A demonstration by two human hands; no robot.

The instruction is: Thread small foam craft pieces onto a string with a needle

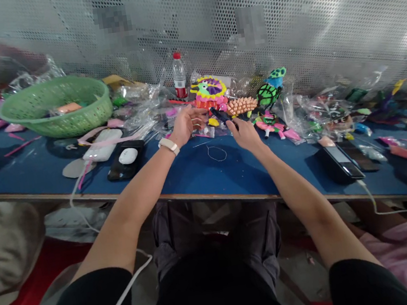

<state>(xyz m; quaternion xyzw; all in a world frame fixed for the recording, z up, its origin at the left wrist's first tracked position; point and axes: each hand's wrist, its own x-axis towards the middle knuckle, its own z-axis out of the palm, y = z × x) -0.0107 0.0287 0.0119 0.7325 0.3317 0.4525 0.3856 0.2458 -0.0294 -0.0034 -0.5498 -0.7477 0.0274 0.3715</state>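
My right hand [245, 135] is closed on a dark, slim object [220, 115] that I cannot make out further. My left hand [185, 125], a pale band on its wrist, hovers over the clutter with fingers apart and nothing visibly in it. Just beyond the hands are a yellow, green and purple foam figure [213, 87], a peach-coloured bumpy piece [242, 105] and a small yellow piece [213, 122]. Near my right hand lies a pink and green figure [269, 123]; behind it stands a black-and-green patterned one [270, 93]. A loop of thin thread [218, 153] lies on the blue table [207, 177].
A green basket [59, 127] stands at the left. Closer are a white power bank [103, 145] and a black phone [125, 166] with a white case on it. A bottle [179, 75] stands behind. At right sits a dark device [339, 163]; other people's arms show at both sides.
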